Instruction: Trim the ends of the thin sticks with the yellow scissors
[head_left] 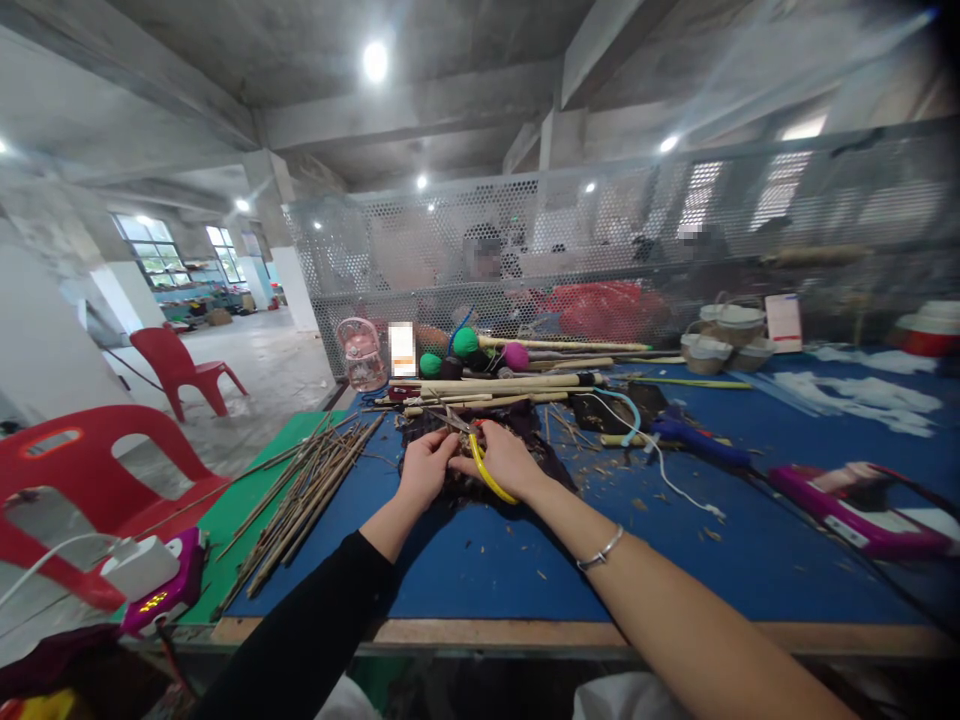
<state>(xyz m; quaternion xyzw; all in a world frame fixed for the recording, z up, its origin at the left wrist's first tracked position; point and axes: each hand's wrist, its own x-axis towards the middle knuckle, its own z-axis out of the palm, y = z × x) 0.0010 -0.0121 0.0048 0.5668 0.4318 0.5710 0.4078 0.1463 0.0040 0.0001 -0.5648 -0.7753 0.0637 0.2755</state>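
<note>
My right hand (504, 455) grips a pair of scissors (478, 462) with yellow handles, the blades pointing up and left toward my other hand. My left hand (427, 465) is closed in a pinch close to the blades; whatever lies between its fingertips is too small to make out. Both hands are over a crumpled dark cloth or bag (551, 460) strewn with brown scraps. To the left lies a loose bundle of thin brown sticks (319, 510). Behind the cloth, thicker pale sticks (502, 385) lie crosswise on the blue table (480, 575).
Balls of green yarn (465, 341) and magenta yarn (515, 356) sit behind the sticks. A blue glue gun (701, 443) and a purple power strip (847, 510) lie right, with cords. Small pots (707, 352) stand farther back. Red chairs (97, 450) are left; a perforated metal screen (435, 250) rises behind.
</note>
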